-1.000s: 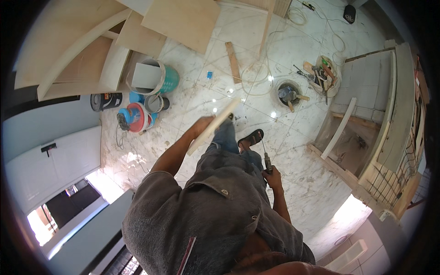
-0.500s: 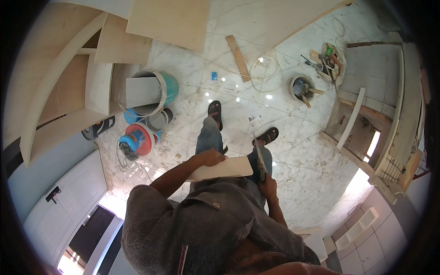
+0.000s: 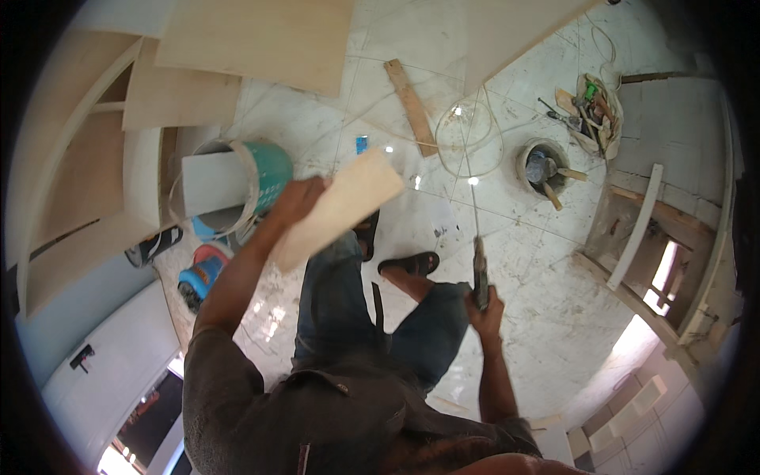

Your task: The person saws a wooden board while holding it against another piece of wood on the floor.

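My left hand (image 3: 297, 198) is wrapped round the edge of a pale, flat wooden board (image 3: 340, 206), held slanting out in front of my left leg, beside a green bucket (image 3: 269, 174). My right hand (image 3: 485, 307) grips a tool (image 3: 480, 273) with a dark handle and a long, thin metal shaft pointing forward, out by my right knee; I cannot make out its exact kind. Below are my sandalled feet, with the knees bent, over the marble-patterned tile floor (image 3: 507, 348).
A pale wooden cabinet (image 3: 87, 190) and panels (image 3: 253, 39) lie left and ahead. Around them are stacked buckets (image 3: 202, 269), a plank (image 3: 408, 107), coiled hose (image 3: 499, 142), a round pail with tools (image 3: 542, 166) and a tool bag (image 3: 598, 119). A rough cement structure (image 3: 665, 134) stands right, a white door (image 3: 111, 348) left.
The board has risen forward and left from my waist, tilting up to the right in my left hand. My right hand has moved right with the tool. My knees are more bent.
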A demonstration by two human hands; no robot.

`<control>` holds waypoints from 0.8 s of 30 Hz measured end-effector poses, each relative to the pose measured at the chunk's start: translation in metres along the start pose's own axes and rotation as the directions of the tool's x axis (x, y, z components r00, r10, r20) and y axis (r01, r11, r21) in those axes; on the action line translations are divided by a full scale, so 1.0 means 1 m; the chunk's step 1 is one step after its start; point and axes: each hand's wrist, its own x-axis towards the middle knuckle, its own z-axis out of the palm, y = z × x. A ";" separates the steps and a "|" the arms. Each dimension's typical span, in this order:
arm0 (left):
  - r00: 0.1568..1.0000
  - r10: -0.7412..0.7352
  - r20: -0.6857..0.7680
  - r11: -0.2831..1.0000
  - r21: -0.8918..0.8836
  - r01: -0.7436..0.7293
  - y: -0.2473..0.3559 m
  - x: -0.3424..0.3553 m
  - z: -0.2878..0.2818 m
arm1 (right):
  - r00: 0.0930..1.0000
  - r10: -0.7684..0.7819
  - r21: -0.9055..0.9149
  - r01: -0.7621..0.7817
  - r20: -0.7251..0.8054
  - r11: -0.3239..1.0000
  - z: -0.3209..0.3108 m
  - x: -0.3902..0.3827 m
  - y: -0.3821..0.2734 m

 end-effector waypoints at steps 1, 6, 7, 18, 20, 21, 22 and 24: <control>0.998 0.025 -0.059 1.000 0.005 -0.025 -0.015 0.043 0.008 | 1.000 -0.027 0.037 0.027 -0.007 0.999 0.011 0.040 0.006; 0.996 0.075 0.046 0.996 -0.049 -0.072 -0.095 0.242 0.100 | 0.972 -0.195 0.059 0.204 -0.134 0.977 0.075 0.168 0.083; 0.996 0.076 0.050 0.994 -0.085 -0.072 -0.112 0.272 0.125 | 0.963 -0.207 0.104 0.227 -0.172 0.968 0.088 0.180 0.091; 0.894 -0.022 0.448 0.646 -0.676 0.355 -0.195 0.357 0.333 | 0.927 -0.287 -0.028 0.289 -0.240 0.957 0.121 0.160 0.131; 0.900 0.060 0.431 0.865 -0.472 0.169 -0.230 0.339 0.354 | 0.951 -0.236 0.012 0.243 -0.198 0.970 0.122 0.152 0.124; 0.882 0.146 0.448 0.977 -0.207 -0.057 -0.260 0.332 0.363 | 0.962 -0.211 0.038 0.221 -0.171 0.975 0.126 0.148 0.124; 0.770 0.232 0.594 0.971 -0.093 -0.221 -0.256 0.324 0.376 | 0.939 -0.265 -0.031 0.264 -0.217 0.964 0.130 0.140 0.133; 0.635 0.222 0.740 0.937 0.019 -0.350 -0.241 0.311 0.375 | 0.930 -0.251 -0.059 0.244 -0.267 0.968 0.136 0.133 0.144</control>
